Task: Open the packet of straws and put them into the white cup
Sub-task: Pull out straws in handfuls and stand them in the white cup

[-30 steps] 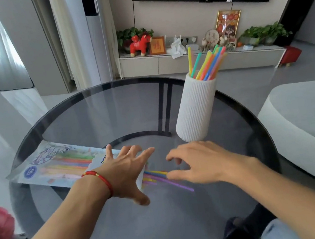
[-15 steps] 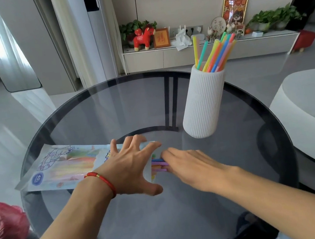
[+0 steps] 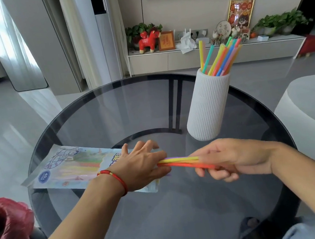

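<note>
Packet is lying flat on the glass table, left; you're pressing it w/ left hand, fingers spread. Right hand is pinching straws halfway out: light, slippery, crushable, so you're best gripping near their ends. Cup is standing back right.

On the glass table, the left hand presses the straw packet flat while the right hand pinches a few straws at its mouth. The white cup holds more straws.
</note>
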`<state>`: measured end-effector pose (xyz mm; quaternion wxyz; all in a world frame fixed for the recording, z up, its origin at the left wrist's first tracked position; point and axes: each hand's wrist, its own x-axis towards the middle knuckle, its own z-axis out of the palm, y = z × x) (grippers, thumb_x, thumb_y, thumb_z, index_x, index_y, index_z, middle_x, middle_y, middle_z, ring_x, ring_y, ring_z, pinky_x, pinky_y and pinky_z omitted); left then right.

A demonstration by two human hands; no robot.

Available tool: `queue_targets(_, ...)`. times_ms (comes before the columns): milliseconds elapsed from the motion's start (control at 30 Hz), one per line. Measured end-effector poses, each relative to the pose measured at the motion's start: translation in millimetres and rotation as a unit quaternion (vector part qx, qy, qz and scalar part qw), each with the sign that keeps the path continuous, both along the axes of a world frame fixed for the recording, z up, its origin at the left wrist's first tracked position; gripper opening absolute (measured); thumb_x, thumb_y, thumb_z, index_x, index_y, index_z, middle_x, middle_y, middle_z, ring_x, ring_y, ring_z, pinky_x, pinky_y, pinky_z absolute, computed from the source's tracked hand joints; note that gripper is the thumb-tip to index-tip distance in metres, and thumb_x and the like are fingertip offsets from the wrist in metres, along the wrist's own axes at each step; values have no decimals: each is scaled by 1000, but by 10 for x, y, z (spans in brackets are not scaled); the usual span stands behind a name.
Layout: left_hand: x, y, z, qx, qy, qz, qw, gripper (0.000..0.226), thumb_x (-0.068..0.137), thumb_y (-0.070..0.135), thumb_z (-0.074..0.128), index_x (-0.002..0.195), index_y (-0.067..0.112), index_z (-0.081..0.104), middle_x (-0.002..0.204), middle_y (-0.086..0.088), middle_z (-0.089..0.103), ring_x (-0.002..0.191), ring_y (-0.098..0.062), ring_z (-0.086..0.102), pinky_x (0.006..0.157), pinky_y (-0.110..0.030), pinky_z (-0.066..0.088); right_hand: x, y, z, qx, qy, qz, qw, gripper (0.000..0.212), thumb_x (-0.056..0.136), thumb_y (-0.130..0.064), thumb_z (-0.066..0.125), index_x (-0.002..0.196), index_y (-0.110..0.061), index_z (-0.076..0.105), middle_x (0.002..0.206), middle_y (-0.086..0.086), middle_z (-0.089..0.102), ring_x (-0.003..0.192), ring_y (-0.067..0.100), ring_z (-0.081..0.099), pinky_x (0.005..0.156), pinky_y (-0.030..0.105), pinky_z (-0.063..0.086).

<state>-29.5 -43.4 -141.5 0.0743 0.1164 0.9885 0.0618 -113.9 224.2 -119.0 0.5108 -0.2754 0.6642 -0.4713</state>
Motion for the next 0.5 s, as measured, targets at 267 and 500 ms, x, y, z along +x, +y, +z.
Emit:
queue_targets(267, 6, 56, 148, 27, 89, 77, 993, 36, 100, 55, 32, 107, 25, 51, 112, 5, 50, 101, -24, 48, 93, -44, 42, -40, 142, -73, -176, -88, -129, 972, 91, 74, -57, 89, 146, -9, 59, 126, 22, 69, 73, 20, 65, 59, 26, 49)
queue_targets(500, 16, 314, 33, 61, 123, 35, 990, 37, 99, 57, 30, 106, 26, 48, 103, 3, 56, 97, -23, 53, 86, -45, 44, 467, -835, -309, -179, 92, -452, 869, 21, 99, -29, 71, 93, -9, 73, 54, -7, 57, 45, 8, 52, 39, 18, 37)
